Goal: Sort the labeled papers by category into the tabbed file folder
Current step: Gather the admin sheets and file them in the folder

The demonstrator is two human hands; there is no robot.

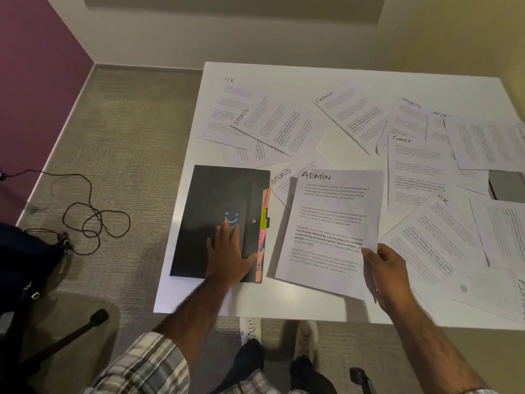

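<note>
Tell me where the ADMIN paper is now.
In the head view, the ADMIN paper is at the table's near edge, just right of the black folder, held by the right hand.

Purple wall (37,81) on the left, cream wall (255,32) behind; ribbed grey carpet (127,123); white table (284,78); tangled black cable (93,217); maybe a chair leg (71,339).

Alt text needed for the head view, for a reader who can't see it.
The right hand holds a sheet headed ADMIN beside a closed black tabbed folder, where the left hand rests flat. Other labeled papers lie scattered over the white table.
</note>
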